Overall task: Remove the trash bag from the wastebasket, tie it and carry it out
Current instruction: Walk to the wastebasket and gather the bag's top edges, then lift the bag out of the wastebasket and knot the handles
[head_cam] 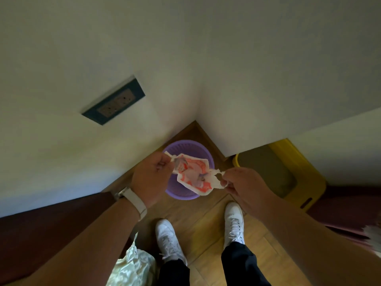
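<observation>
Now mid-tying: trash bag (192, 174) lifted above purple wastebasket (188, 169) in the far corner, left hand (151, 178) pinching one handle, right hand (240, 185) pinching the other. Next, probably crossing both handles and pulling snug without tearing.

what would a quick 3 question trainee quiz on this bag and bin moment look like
1. True or false: the bag is already knotted shut.
2. Which hand wears the watch? A) left hand B) right hand
3. Fill in: the purple bin stands on the floor in a ____ of the room.

Key
1. False: each hand pinches one handle, pulled apart, with no knot visible.
2. A
3. corner, where the two white walls meet.
</observation>
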The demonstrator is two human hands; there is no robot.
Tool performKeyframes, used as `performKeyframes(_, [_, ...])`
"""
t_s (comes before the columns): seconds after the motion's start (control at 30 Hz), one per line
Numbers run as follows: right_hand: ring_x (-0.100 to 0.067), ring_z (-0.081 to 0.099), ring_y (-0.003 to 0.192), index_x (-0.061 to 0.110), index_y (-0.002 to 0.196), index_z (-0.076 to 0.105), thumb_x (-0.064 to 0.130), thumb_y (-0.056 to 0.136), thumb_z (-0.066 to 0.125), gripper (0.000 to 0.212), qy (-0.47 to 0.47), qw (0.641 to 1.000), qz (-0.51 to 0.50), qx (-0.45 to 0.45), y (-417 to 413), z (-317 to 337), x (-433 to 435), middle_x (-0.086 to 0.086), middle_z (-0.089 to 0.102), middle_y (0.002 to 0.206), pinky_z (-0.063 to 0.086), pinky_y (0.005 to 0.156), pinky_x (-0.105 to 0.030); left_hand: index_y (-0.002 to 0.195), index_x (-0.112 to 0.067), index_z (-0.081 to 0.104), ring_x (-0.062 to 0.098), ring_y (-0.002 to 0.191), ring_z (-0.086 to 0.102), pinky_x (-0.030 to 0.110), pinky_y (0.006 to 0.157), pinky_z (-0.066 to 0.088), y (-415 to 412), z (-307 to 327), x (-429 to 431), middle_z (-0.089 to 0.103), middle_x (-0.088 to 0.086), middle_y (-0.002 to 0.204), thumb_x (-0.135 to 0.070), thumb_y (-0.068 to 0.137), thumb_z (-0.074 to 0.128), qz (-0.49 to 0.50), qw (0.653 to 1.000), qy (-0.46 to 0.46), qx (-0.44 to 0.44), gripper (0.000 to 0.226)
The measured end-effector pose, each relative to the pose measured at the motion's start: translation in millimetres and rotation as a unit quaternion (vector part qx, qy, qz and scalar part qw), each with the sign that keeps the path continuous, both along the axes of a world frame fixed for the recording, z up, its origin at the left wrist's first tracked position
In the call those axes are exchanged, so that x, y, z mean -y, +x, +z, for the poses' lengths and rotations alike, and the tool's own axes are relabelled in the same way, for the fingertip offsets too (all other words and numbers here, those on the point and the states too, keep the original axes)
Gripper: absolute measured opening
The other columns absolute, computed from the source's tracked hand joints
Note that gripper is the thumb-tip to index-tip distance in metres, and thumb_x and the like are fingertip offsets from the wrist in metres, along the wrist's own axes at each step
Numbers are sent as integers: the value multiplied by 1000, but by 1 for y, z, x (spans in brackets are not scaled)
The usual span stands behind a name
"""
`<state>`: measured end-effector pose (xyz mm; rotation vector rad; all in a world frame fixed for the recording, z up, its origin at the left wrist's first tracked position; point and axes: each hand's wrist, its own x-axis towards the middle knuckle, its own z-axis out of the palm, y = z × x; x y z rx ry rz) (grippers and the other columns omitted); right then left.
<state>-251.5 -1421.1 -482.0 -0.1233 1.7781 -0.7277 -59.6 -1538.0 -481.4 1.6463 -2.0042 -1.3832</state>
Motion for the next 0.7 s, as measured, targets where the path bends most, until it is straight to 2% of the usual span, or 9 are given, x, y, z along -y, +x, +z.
performKeyframes(0.1, [-28, 59, 82, 9, 69, 69, 11, 80, 63, 12, 14, 1000, 14, 5, 2, 36, 6, -13, 65, 79, 52, 90, -48, 75, -19, 58, -14, 62, 55, 4, 57, 39, 1, 39, -6, 59, -12, 66, -12, 88, 60, -6, 1000, -14, -11, 15])
performKeyframes(0.17, [-34, 63, 89, 3, 72, 70, 5, 81, 62, 12, 20, 1000, 18, -1, 0, 63, 11, -22, 68, 89, 52, 95, -50, 76, -24, 58, -16, 67, 56, 3, 57, 39, 4, 64, -8, 60, -14, 69, -14, 89, 60, -23, 1000, -18, -11, 17])
performKeyframes(0.23, [-35, 66, 93, 5, 73, 71, 4, 83, 63, 13, 4, 1000, 26, -2, -3, 94, 13, -24, 70, 95, 55, 92, -47, 76, -33, 56, -6, 71, 60, 8, 59, 41, 6, 90, -5, 62, -13, 72, -20, 89, 60, -49, 998, -28, -7, 19])
performKeyframes(0.3, [-27, 67, 85, 9, 80, 71, 4, 85, 66, 8, -30, 999, 43, -2, -6, 128, 11, -17, 70, 89, 57, 81, -37, 74, -37, 54, 2, 72, 59, 16, 62, 43, 7, 120, 0, 62, -11, 74, -24, 88, 61, -75, 996, -51, -4, 20])
performKeyframes(0.33, [-24, 66, 84, 10, 83, 70, 4, 85, 67, 7, -46, 998, 53, -5, -6, 147, 12, -15, 71, 89, 56, 79, -35, 74, -37, 53, 3, 73, 58, 14, 62, 43, 7, 137, 3, 61, -12, 74, -22, 88, 61, -83, 995, -61, -4, 22])
performKeyframes(0.47, [-23, 68, 90, 14, 85, 72, 7, 83, 73, 7, -86, 992, 91, -25, -8, 215, 14, -13, 73, 98, 57, 87, -40, 78, -30, 57, 5, 78, 59, 9, 65, 43, -2, 207, 6, 62, -8, 83, -16, 88, 60, -79, 993, -87, -33, 17])
performKeyframes(0.57, [-25, 72, 91, 18, 85, 71, 8, 83, 73, 10, -120, 982, 137, -47, -9, 268, 13, -11, 75, 96, 58, 89, -43, 82, -27, 62, 7, 88, 62, 17, 75, 48, -11, 252, 17, 67, -6, 95, -12, 88, 60, -73, 990, -78, -94, 16])
performKeyframes(0.63, [-25, 72, 90, 15, 86, 69, 8, 85, 72, 8, -150, 975, 148, -74, -14, 303, 11, -12, 75, 93, 59, 87, -41, 85, -19, 65, 4, 85, 61, 16, 74, 46, -20, 283, 25, 70, -5, 99, -7, 89, 57, -88, 985, -56, -141, 15])
performKeyframes(0.7, [-25, 73, 89, 11, 88, 67, 8, 86, 71, 6, -185, 968, 140, -96, -20, 337, 9, -13, 74, 91, 59, 87, -42, 84, -6, 62, 0, 77, 60, 14, 70, 44, -29, 318, 27, 71, 1, 92, -5, 89, 55, -117, 977, -46, -170, 8])
